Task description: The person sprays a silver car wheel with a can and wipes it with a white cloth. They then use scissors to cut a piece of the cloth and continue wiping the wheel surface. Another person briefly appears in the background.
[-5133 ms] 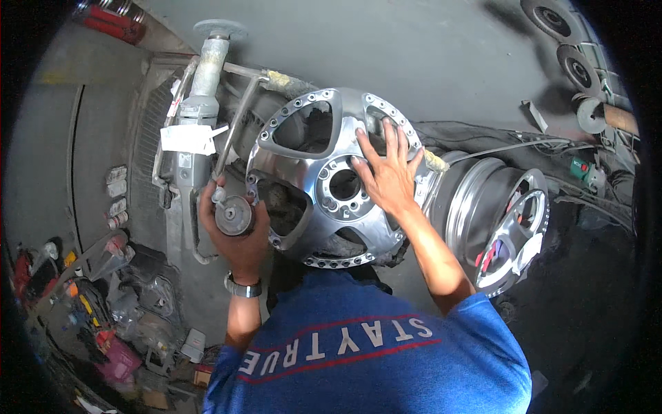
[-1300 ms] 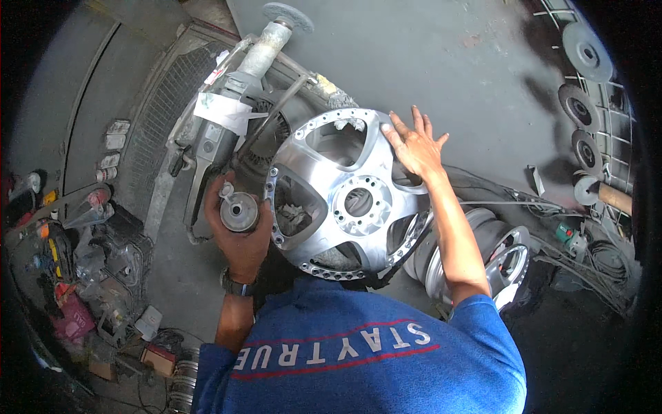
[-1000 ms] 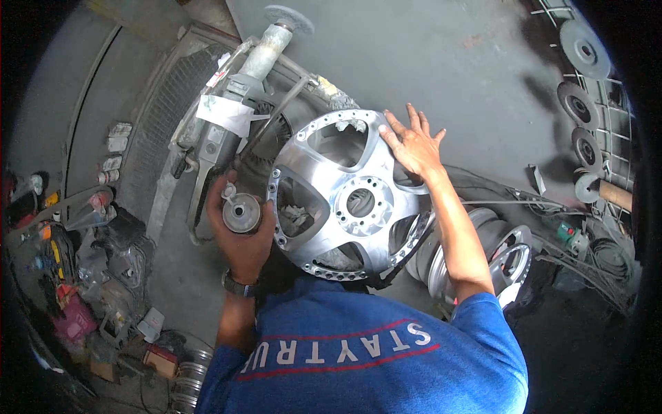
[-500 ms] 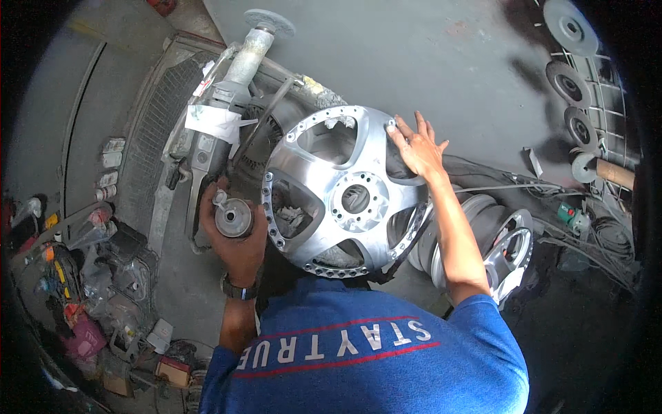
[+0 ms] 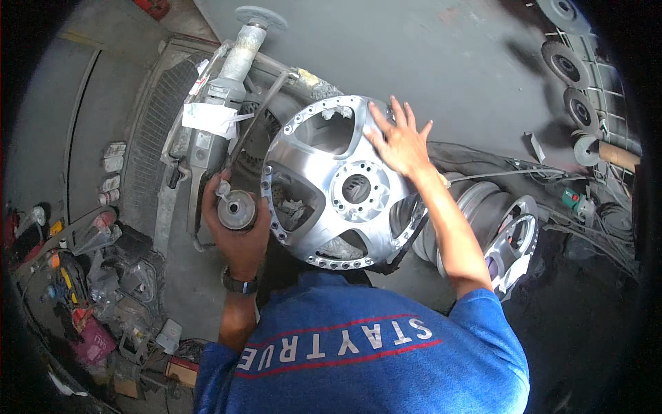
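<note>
A bare silver alloy wheel (image 5: 307, 238) with broad spokes and a row of bolts round its edge lies tilted in front of me. My right hand (image 5: 402, 141) rests on its upper right spoke and edge, fingers spread and palm down. To the left of the wheel, my left hand (image 5: 238, 231) is closed round a round grey metal tool (image 5: 236, 210) with a raised hub and a small fitting at its upper left. The tool's underside is hidden by the hand, and I cannot make out its exact kind. It is close to the wheel's left edge, apart from it.
A grey machine (image 5: 243, 58) with a disc on its end stands at upper left. Other wheels (image 5: 514, 241) lie at right beneath my forearm, near hoses (image 5: 503, 169). Discs (image 5: 565, 65) hang on a rack at far right. Cluttered tools and bags (image 5: 103, 283) fill the left.
My right hand has slid left and slightly up, from the wheel's right edge onto the spoke. The wheel has turned or tipped slightly. My left hand keeps its hold on the tool.
</note>
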The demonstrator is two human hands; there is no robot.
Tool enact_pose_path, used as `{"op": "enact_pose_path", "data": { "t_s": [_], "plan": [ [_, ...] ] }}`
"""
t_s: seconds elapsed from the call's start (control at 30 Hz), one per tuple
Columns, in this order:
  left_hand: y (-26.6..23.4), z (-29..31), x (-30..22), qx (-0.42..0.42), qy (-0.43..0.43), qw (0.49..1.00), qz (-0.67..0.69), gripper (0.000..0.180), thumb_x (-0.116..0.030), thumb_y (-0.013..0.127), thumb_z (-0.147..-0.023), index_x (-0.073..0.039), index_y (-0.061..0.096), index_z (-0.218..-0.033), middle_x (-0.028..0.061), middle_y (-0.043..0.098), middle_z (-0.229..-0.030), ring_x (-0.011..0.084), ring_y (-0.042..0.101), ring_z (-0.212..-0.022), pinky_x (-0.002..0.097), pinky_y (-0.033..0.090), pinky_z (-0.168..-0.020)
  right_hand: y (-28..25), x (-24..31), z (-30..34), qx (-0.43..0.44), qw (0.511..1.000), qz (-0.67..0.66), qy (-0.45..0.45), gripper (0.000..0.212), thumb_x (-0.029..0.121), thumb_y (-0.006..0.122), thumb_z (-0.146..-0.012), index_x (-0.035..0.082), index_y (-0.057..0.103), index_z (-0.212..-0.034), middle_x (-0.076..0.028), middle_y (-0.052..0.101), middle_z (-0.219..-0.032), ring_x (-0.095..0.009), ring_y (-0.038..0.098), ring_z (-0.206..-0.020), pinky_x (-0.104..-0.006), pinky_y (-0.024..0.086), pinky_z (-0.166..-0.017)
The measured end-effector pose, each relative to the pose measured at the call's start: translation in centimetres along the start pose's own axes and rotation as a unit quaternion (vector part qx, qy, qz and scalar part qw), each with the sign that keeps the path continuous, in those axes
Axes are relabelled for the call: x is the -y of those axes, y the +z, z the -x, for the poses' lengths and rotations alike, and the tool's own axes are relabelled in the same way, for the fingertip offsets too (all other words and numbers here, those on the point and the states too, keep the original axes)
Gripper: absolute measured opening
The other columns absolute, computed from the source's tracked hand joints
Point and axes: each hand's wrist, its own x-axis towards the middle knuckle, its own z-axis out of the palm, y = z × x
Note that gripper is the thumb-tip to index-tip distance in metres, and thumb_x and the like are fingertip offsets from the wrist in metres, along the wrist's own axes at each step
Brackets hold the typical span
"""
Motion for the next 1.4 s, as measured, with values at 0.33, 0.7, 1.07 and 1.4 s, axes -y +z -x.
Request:
{"op": "enact_pose_path", "data": {
  "t_s": [0.33,0.7,1.07,1.4],
  "plan": [
    [-1.0,0.0,0.5,0.026,0.046,0.998,-0.042,0.092,0.011,0.083,-0.086,-0.001,0.035,-0.164,0.0203,0.052,-0.163,0.0188,0.068,-0.116,0.0344,0.059,-0.103,1.0,-0.4,2.0,-0.041,0.998,0.045,-0.006,0.069,0.074,0.046,-0.11,0.046,0.043,-0.172,-0.014,0.014,-0.188,-0.049,0.012,-0.171,-0.093,0.009,-0.121],
    [-2.7,0.4,1.6,0.008,0.049,0.999,-0.018,0.091,0.009,0.084,-0.088,-0.003,0.037,-0.165,0.0194,0.053,-0.164,0.017,0.071,-0.11,0.0339,0.062,-0.097,3.7,2.1,6.9,-0.093,0.994,0.037,0.042,0.07,0.07,0.049,-0.11,0.041,0.042,-0.173,-0.018,0.015,-0.187,-0.051,0.01,-0.171,-0.0951,0.006,-0.118],
    [-4.1,0.9,2.2,-0.002,0.028,0.998,-0.051,0.089,0.009,0.083,-0.088,-0.001,0.038,-0.164,0.017,0.06,-0.148,0.0161,0.07,-0.108,0.0337,0.06,-0.096,5.5,4.7,9.1,-0.086,0.993,0.034,0.075,0.073,0.069,0.052,-0.109,0.038,0.042,-0.174,-0.019,0.011,-0.188,-0.051,0.004,-0.172,-0.0944,0.002,-0.118],
    [-5.4,0.8,2.5,-0.01,0.041,0.999,-0.033,0.088,0.012,0.082,-0.087,0.001,0.037,-0.162,0.0149,0.067,-0.139,0.0166,0.071,-0.108,0.0356,0.058,-0.1,5.8,7.9,10.7,-0.061,0.991,0.003,0.117,0.072,0.068,0.048,-0.11,0.036,0.043,-0.174,-0.019,0.009,-0.189,-0.051,0.003,-0.172,-0.0924,0.005,-0.12]
  ]
}}
